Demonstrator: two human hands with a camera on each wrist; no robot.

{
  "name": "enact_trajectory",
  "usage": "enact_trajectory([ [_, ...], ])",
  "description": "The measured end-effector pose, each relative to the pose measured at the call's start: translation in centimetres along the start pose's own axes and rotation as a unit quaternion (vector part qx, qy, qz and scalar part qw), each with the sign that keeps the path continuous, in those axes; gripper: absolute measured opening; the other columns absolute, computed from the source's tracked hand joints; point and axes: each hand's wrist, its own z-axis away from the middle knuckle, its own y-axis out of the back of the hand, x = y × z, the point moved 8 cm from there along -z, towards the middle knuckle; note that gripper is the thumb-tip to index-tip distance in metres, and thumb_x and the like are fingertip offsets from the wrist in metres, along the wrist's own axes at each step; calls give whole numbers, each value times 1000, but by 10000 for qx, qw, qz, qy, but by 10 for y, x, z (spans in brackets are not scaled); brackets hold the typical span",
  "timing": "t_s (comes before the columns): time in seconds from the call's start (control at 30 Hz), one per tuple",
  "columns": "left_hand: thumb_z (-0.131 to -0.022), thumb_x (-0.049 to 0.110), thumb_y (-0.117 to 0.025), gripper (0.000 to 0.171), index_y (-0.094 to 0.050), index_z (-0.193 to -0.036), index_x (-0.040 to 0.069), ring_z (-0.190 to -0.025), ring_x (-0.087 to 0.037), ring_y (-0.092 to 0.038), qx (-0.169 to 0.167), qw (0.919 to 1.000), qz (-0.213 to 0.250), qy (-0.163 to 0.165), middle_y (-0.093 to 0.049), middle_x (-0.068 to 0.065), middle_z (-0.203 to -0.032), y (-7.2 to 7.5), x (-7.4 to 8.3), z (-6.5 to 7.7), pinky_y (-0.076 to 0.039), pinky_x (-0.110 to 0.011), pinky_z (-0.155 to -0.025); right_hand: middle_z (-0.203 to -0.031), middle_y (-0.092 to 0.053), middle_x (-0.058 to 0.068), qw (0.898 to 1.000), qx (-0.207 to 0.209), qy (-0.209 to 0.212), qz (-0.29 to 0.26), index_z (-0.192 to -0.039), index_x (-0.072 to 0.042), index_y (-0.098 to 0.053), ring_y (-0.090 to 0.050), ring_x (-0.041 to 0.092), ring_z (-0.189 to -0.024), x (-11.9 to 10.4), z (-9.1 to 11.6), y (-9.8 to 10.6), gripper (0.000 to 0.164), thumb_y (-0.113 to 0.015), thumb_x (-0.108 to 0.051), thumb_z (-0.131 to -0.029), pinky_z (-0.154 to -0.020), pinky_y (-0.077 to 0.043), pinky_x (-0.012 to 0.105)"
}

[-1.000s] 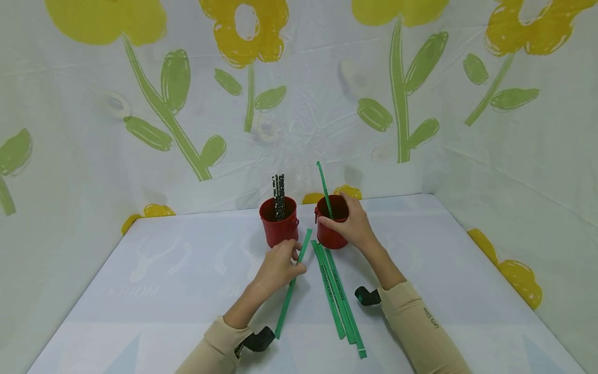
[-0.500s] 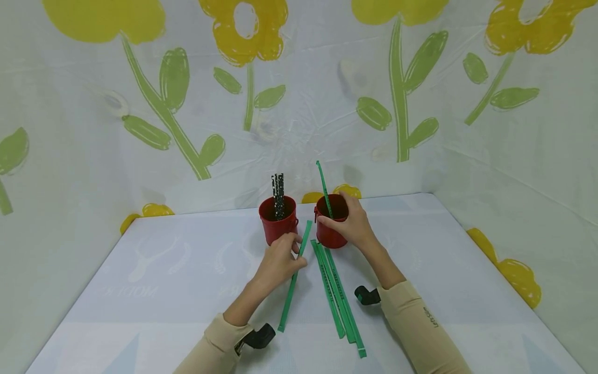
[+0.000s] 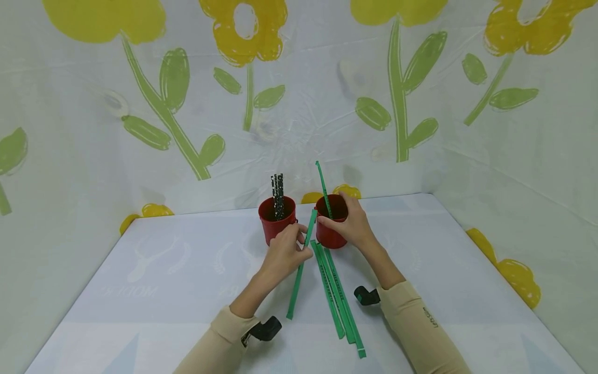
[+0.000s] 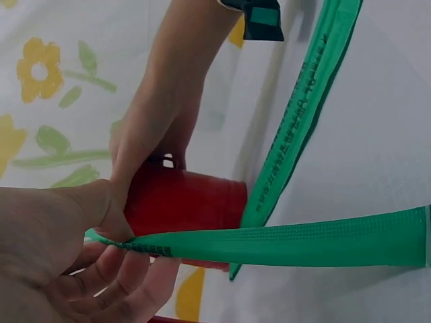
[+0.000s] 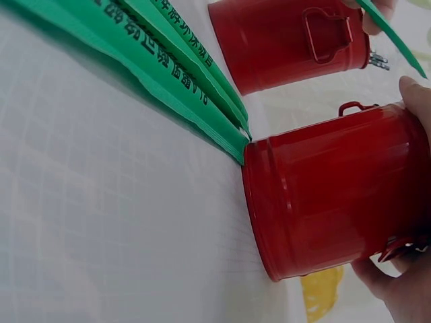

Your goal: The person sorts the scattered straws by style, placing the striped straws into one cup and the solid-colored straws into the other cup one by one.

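My left hand (image 3: 287, 252) pinches a green wrapped straw (image 3: 296, 288) between thumb and fingers. That straw slants upward, its far end level with the rim of the right red bucket (image 3: 330, 239). My right hand (image 3: 351, 224) grips this bucket by its rim, thumb on the near side and fingers round the right. Inside it leans one green wrapped straw (image 3: 324, 182). In the left wrist view the held straw (image 4: 316, 245) crosses in front of the bucket (image 4: 178, 202). Several green wrapped straws (image 3: 346, 306) lie side by side on the table below the right bucket.
To the left stands a second red bucket (image 3: 274, 228) holding several black straws with white spots (image 3: 279, 195). The white table (image 3: 177, 291) ends at a flower-printed curtain (image 3: 299, 104) behind. Black wrist cameras hang under both sleeves.
My left hand has raised the green straw and carried it forward and right, toward the right bucket. My right hand and both buckets have stayed in place.
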Motion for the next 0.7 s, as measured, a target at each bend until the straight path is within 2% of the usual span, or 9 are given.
enact_trajectory([
  [0.13, -76, 10, -75, 41, -61, -114, 7, -71, -11, -59, 100, 9999, 14, -47, -63, -5, -90, -1, 2, -5, -53, -19, -64, -135, -51, 14, 10000, 6, 50, -21, -146, -8, -37, -52, 31, -122, -1, 0, 0, 86, -79, -41, -80, -94, -55, 51],
  [0.33, -78, 10, -76, 41, -60, -116, 6, -73, -13, -60, 254, 9992, 275, -142, -63, -9, -93, -2, 5, -15, -53, -19, -63, -134, -51, 14, 10000, 27, 31, -15, -146, -10, -37, -52, 31, -121, 0, -1, 1, 85, -80, -41, -79, -92, -55, 50],
  [0.47, -79, 10, -76, 41, -60, -116, 5, -72, -14, -59, 371, 9982, 391, -245, -63, -10, -92, -3, 7, -21, -53, -18, -62, -133, -51, 15, 10000, 35, 75, -13, -146, -7, -37, -53, 32, -119, 1, -1, 2, 86, -80, -40, -80, -92, -56, 51],
  [0.7, -80, 9, -73, 39, -61, -116, 4, -70, -13, -60, 560, 9966, 411, -449, -62, -7, -89, 0, 14, -32, -54, -19, -62, -131, -52, 14, 9999, 41, 127, 39, -145, -6, -38, -53, 31, -119, 1, -2, 1, 84, -80, -38, -80, -91, -56, 50],
])
